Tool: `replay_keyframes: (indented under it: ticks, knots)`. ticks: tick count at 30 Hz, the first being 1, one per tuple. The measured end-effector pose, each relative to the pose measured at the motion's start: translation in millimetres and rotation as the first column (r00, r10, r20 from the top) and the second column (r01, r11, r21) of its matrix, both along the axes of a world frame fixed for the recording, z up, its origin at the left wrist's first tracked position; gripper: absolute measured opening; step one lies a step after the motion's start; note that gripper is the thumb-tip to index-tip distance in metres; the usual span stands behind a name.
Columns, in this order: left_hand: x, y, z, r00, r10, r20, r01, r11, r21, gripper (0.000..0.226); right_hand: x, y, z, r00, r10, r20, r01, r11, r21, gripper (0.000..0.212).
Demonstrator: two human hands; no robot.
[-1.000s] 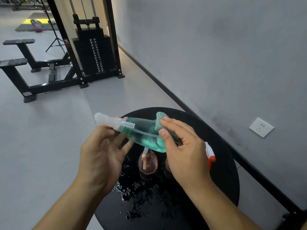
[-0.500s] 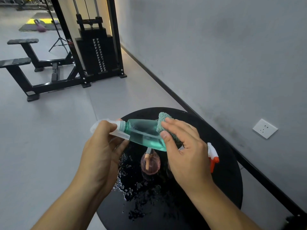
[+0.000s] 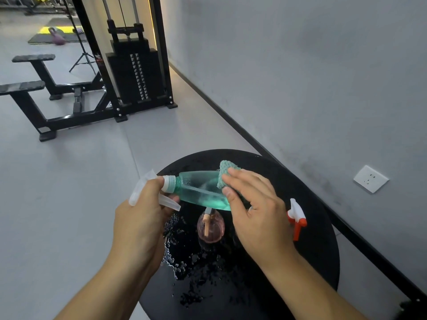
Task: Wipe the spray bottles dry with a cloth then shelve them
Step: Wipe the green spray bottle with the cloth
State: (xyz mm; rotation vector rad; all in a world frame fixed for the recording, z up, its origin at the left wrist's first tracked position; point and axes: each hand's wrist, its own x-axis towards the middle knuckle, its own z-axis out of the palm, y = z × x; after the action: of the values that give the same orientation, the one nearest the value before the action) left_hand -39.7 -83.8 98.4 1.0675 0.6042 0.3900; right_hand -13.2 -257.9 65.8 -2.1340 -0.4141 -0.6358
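Observation:
A clear green spray bottle (image 3: pixel 198 189) lies sideways in the air above a round black table (image 3: pixel 318 239). My left hand (image 3: pixel 141 218) grips its white spray head and neck. My right hand (image 3: pixel 256 204) presses a green cloth (image 3: pixel 224 173) against the bottle's body, fingers curled round cloth and bottle. Under the bottle a small pink spray bottle (image 3: pixel 210 226) stands on the table. A spray bottle with a red and white trigger head (image 3: pixel 297 217) stands behind my right hand, its body hidden.
Water drops (image 3: pixel 184 262) lie on the table's left and front. A grey wall with a white socket (image 3: pixel 370 179) runs along the right. A black weight machine (image 3: pixel 136 72) and benches (image 3: pixel 32 88) stand farther back on the grey floor.
My left hand has shifted up from under the bottle onto its spray head and now grips it. The bottle has turned about its length. The cloth stays on the body.

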Motion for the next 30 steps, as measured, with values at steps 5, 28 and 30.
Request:
replay_keyframes:
  ticks: [5, 28, 30]
  knots:
    - [0, -4, -3, 1.0, 0.018, -0.013, -0.018, 1.0, 0.023, 0.013, -6, 8, 1, 0.999, 0.022, 0.033, -0.018, 0.992, -0.126, 0.031]
    - [0, -15, -9, 0.998, -0.06, -0.023, 0.061, 0.996, 0.066, 0.017, -13, 15, 0, 0.99, 0.139, 0.002, -0.136, 0.971, -0.196, 0.034]
    - [-1, -14, -11, 0.997, -0.069, -0.025, 0.07, 0.994, 0.079, 0.021, -14, 18, 1, 0.984, 0.178, 0.03, -0.167, 0.961, -0.22, 0.033]
